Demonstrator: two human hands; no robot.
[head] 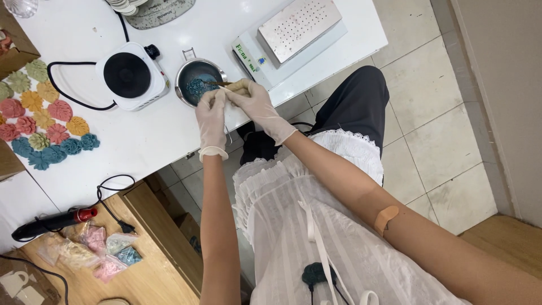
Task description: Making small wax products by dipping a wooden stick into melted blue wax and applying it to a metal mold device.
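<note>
- Gloves cover both your hands, which meet at the rim of the small metal pot (199, 83) near the front edge of the white tabletop (147, 141).
- Your right hand (255, 103) has its fingers pinched together on a thin brown stick (219, 84); the stick's tip reaches to 9 o'clock into the pot, touching the blue flower-shaped piece (197, 87) lying in the bottom.
- Your left hand (212, 116) sits at 6 o'clock of the pot, fingers curled together at the rim just beside the right hand's; whether they grip anything, you cannot tell from here.
- At 9 o'clock of the pot, just beside it, stands a white single hot plate (131, 75) with a black disc and a black cord.
- At 2 o'clock of the pot sits a white device with a perforated metal block (298, 24) on top, near your right hand.
- Far off at 9 o'clock, a cluster of coloured flower-shaped pieces (42, 116) lies on the tabletop, well apart from both hands.
- At 7 o'clock, on a lower wooden shelf (152, 271), lie small clear bags (96, 248) of coloured material and a black and red tool (53, 222).
</note>
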